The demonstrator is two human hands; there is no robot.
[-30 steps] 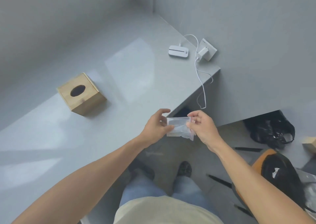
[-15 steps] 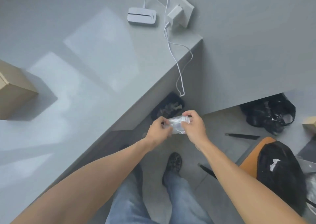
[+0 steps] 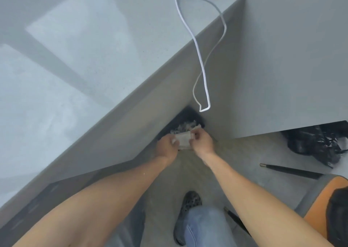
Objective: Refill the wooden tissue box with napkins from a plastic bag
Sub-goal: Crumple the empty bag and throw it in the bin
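While the person leans over the near edge of the table, both hands hold a small clear plastic bag low in the gap beside it, just above a dark bin with crumpled scraps inside. The left hand grips the bag's left end with curled fingers, and the right hand pinches its upper right corner between thumb and fingertips. Held taut between two grips like this, the bag looks set to be torn or pulled open, and doing it over the bin would let the wrapper fall straight in; that is my reading, not something shown. The bag lies directly between the two sets of fingers, touching both, its pale contents only faintly showing through the film. I cannot tell whether it is already open. The wooden tissue box is out of sight here. A white cable dangles off the table's far right corner, its loop hanging near the bin, apart from the hands. Black bags sit on the floor to the right.
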